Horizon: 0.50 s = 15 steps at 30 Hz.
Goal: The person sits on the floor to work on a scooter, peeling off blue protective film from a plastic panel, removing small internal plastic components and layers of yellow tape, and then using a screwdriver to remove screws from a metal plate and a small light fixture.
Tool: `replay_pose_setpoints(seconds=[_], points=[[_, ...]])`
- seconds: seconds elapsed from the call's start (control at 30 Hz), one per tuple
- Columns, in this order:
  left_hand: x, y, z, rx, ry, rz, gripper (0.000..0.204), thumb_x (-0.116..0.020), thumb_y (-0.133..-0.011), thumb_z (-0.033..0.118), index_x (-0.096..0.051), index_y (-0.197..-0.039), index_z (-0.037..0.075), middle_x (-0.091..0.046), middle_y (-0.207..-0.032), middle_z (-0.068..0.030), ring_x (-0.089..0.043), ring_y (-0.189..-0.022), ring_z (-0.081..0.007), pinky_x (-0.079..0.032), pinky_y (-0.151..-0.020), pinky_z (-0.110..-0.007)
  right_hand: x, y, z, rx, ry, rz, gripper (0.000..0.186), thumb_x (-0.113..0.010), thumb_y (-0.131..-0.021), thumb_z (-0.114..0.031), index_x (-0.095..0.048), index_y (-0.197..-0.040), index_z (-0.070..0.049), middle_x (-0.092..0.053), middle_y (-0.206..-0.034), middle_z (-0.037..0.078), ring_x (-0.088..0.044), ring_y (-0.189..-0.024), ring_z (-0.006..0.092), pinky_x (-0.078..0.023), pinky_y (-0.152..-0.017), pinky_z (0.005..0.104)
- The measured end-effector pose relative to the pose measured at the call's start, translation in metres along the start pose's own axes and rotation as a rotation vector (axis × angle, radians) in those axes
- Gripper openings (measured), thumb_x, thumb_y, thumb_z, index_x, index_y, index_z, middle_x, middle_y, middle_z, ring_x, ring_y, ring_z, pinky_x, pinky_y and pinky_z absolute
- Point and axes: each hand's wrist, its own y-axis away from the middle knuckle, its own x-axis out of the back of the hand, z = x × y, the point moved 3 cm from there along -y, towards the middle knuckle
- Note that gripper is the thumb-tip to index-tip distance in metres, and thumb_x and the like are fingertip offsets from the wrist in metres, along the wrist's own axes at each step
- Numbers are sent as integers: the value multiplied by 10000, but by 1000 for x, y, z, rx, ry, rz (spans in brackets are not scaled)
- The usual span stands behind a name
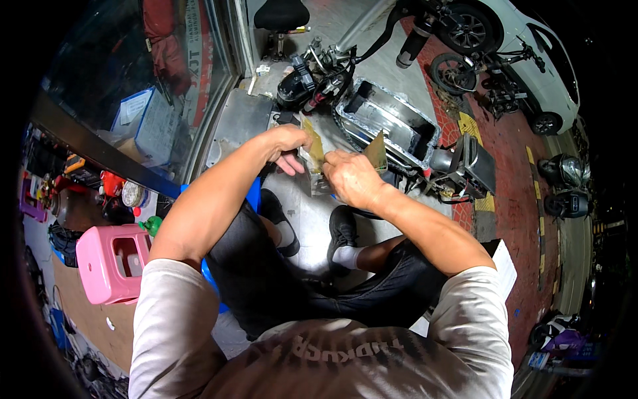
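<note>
Between my hands, above the floor in front of my knees, is a box-like metal piece with upright yellowish panels (314,138) and a grey lower part. My left hand (289,146) grips its left panel at the edge, with a couple of fingers stretched out below. My right hand (352,176) is closed on the middle of the piece, its fingertips partly hidden. Another yellowish panel (376,154) sticks up beyond the right knuckles. Just past the hands stands an open metal case (425,136) with a dark, shiny inside.
Bike parts (312,76) lie beyond the case, and a black box-shaped part (477,169) is to its right. A pink stool (109,266) stands at left, below a glass door (133,86). Parked bikes and a white car (548,73) are at far right.
</note>
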Motion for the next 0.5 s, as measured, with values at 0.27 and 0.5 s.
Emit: replay_pose_setpoints(seconds=[0.27, 0.5], points=[[2, -13, -2, -293, -40, 144, 360, -613, -817, 26, -674, -1165, -36, -730, -948, -180, -736, -720, -290, -615, -540, -405, -16, 1, 15, -197, -241, -124, 165, -706, -834, -152, -695, -911, -6, -680, -934, 177, -679, -926, 380, -538, -826, 484], [14, 2, -1, -491, -142, 298, 407, -657, -798, 39, -703, -1201, 10, -758, -1091, -134, -704, -1021, -247, -535, -911, -345, -37, 6, 36, -455, -556, -396, 260, -793, -859, -311, -723, -914, -66, -731, -918, 171, -689, -965, 379, -517, -852, 476]])
